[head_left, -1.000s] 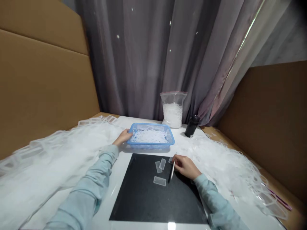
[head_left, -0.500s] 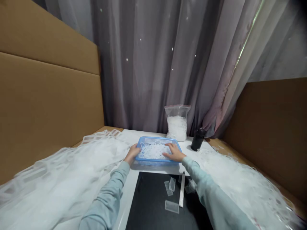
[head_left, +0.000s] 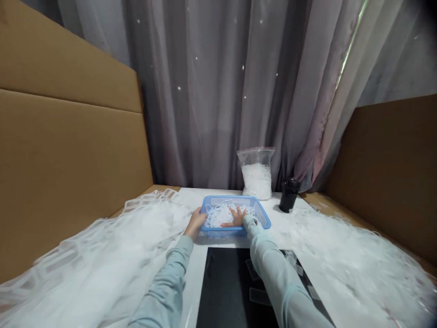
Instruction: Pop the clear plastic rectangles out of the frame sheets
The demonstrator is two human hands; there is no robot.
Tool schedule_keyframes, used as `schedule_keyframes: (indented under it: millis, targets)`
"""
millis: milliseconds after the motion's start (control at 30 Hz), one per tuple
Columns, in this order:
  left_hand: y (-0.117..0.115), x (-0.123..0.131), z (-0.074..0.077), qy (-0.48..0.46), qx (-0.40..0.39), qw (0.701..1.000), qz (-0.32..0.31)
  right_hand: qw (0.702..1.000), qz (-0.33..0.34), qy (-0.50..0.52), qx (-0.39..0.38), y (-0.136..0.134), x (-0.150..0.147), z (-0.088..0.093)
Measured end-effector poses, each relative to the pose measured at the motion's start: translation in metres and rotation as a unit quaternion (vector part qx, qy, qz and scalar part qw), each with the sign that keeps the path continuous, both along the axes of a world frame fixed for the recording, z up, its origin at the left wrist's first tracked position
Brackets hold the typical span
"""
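A blue plastic basket (head_left: 262, 217) with mesh walls stands on the white table, holding a tangle of thin whitish plastic pieces (head_left: 216, 215). My left hand (head_left: 196, 222) is closed on the basket's left rim. Inside the basket, my right hand (head_left: 236, 217) lies palm down on the pieces with its fingers spread. Nearer to me is a black mat (head_left: 223, 287), partly under my right sleeve. On it are several clear rectangular plates (head_left: 260, 296), some hidden by the sleeve.
Translucent plastic frames (head_left: 112, 259) are heaped on the left, with whitish plastic scraps (head_left: 355, 259) on the right. Behind the basket stand a zip bag (head_left: 257, 180) of white strips and a black container (head_left: 289, 196). Cardboard walls (head_left: 71, 150) flank both sides; a grey curtain (head_left: 211, 105) hangs behind.
My right hand has moved from the basket's right rim onto the pieces inside. The white pen on the mat is now hidden by my right sleeve. The view has shifted slightly.
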State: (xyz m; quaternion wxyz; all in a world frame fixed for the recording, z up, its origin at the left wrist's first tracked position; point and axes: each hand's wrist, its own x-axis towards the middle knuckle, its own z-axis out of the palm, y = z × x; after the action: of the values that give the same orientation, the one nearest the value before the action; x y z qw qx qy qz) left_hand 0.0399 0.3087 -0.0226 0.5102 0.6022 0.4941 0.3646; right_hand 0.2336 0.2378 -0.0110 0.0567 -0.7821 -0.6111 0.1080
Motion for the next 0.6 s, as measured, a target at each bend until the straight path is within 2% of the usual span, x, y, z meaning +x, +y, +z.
schedule_keyframes:
  millis: [233,400,600]
  targets:
    - [0.0,-0.001,-0.003,-0.018,-0.014,1.0,-0.016,1.0,-0.024,0.015,0.004,-0.009,-0.005,0.008]
    - [-0.001,0.001,-0.003,-0.027,-0.017,0.999,-0.004,0.999,-0.009,0.013,0.036,-0.012,-0.005,0.017]
    - [-0.003,0.002,-0.002,-0.027,-0.014,1.0,-0.001,0.994,0.05,0.042,0.091,-0.003,0.017,0.046]
